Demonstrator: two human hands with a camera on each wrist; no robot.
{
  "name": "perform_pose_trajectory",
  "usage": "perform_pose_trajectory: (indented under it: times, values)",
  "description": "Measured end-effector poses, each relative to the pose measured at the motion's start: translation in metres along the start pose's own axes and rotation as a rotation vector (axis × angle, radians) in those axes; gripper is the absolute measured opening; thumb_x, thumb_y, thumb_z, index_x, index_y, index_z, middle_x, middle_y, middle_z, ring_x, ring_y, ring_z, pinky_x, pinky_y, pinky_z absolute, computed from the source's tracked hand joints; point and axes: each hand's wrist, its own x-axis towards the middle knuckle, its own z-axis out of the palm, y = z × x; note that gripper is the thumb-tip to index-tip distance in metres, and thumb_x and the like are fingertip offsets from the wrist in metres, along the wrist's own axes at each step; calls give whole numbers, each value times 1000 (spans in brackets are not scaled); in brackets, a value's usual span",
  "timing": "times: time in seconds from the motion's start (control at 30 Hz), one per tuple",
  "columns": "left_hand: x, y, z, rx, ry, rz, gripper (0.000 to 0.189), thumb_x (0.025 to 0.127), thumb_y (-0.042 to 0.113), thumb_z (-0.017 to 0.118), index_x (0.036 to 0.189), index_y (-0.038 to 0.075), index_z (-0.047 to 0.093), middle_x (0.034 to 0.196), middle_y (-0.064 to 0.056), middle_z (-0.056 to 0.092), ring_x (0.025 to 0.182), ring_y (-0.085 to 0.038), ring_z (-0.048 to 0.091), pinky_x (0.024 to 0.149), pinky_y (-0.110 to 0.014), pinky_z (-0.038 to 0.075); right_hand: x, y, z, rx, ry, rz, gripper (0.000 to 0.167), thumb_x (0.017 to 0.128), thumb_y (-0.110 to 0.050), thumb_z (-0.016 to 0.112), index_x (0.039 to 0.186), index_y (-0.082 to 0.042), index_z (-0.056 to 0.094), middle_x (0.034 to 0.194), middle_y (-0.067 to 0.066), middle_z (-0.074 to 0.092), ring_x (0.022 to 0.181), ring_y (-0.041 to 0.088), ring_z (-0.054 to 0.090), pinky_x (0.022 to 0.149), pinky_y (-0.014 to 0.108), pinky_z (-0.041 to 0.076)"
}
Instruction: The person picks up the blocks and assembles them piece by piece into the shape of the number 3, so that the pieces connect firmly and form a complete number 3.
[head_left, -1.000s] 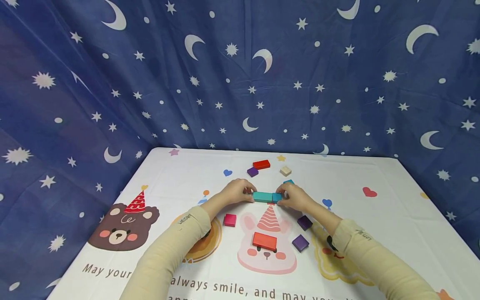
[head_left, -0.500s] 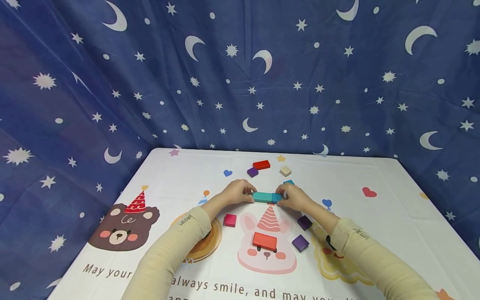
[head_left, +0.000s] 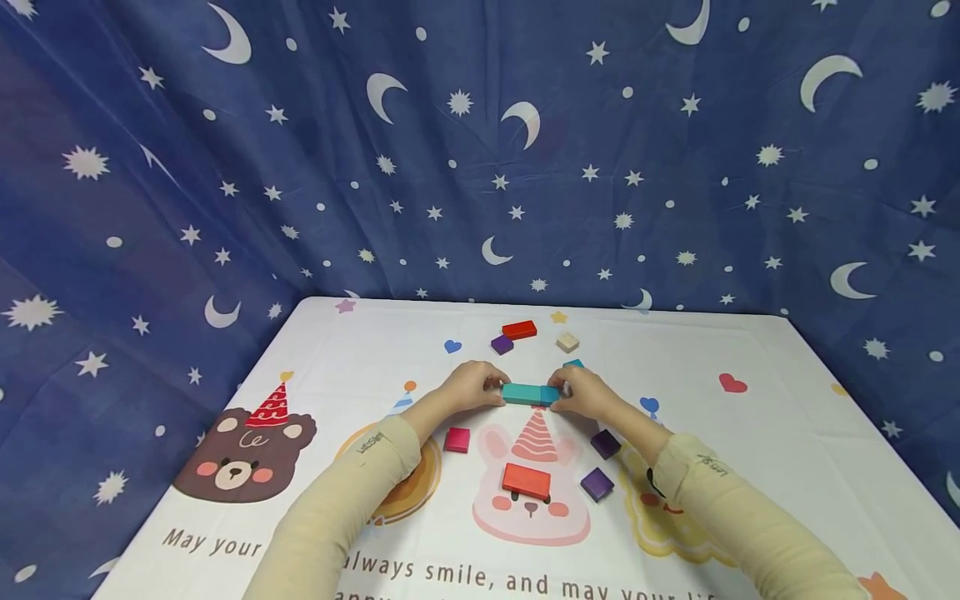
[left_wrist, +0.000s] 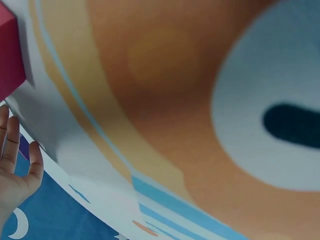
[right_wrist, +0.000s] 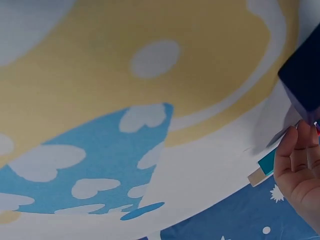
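In the head view a long teal block [head_left: 521, 393] and a shorter blue block [head_left: 550, 396] lie end to end on the table, touching. My left hand [head_left: 471, 385] pinches the left end of the teal block between thumb and fingers. At the other end, my right hand [head_left: 585, 392] holds the blue block by its right side. Partly hidden behind the right hand is another blue block [head_left: 573, 363]. Left hand [left_wrist: 17, 172] and right hand [right_wrist: 302, 172] show only at the edges of the wrist views, where the held blocks cannot be seen.
Nearer me lie a pink block [head_left: 457, 440], an orange-red block [head_left: 527, 481] and two purple blocks, one [head_left: 605, 444] behind the other [head_left: 597, 484]. Farther back are a red block [head_left: 519, 330], a purple block [head_left: 502, 344] and a cream block [head_left: 567, 342]. A starry blue curtain [head_left: 420, 167] hangs behind.
The head view has shifted slightly. Both hands stay at the ends of the teal and blue blocks, with no clear movement of the blocks on the table.
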Motion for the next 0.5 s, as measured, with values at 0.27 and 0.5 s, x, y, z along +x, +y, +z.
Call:
perform_pose_trajectory:
  times: [0.27,0.5]
  values:
    - [-1,-3,2,33,5,31,34,80,19,75,112,10,68,94,-4,67,79,-12,50,77,-26,44,-1,-2,2,-9,11,-3,30,74,-11,78,100,0,67,91,8,64,68,13,48,65,26,43]
    - [-3,-3,1,30,-20,44,39,82,22,72,118,9,64,101,-6,66,85,-14,52,82,-30,46,-3,-4,1,-24,7,9,34,75,-10,77,105,1,65,94,10,64,69,14,48,66,27,44]
